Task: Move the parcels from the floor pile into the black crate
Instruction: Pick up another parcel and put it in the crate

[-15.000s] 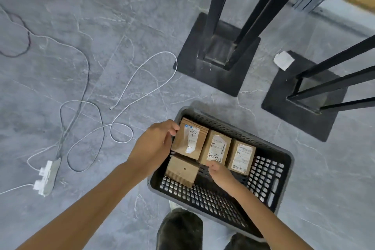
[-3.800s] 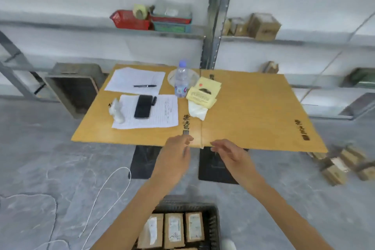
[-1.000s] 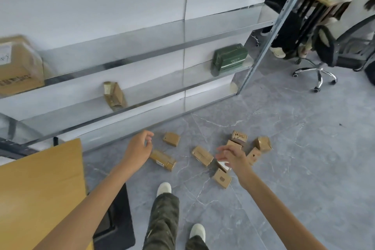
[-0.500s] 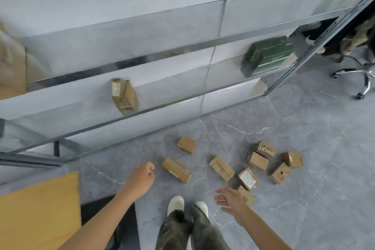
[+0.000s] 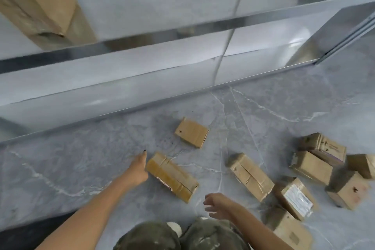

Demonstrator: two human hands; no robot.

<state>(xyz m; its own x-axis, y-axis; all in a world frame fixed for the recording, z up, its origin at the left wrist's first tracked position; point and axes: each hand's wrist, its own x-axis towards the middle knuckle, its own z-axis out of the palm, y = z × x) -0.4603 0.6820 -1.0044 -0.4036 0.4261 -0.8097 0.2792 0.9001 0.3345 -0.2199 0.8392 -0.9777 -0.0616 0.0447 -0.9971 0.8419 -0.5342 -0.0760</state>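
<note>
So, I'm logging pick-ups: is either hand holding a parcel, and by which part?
Nothing is held. The left hand is at the long parcel's end, fingers straight; the right hand hovers empty.

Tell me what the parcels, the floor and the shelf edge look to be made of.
Parcels: brown cardboard, matte, seemingly with clear tape over the seams, going by the creased bands. The labelled parcel carries a white sticker, probably paper. Floor: grey stone-look tile or marble, with pale veins and a slight sheen. Shelf edge: likely bare metal, silvery and reflective.
</note>
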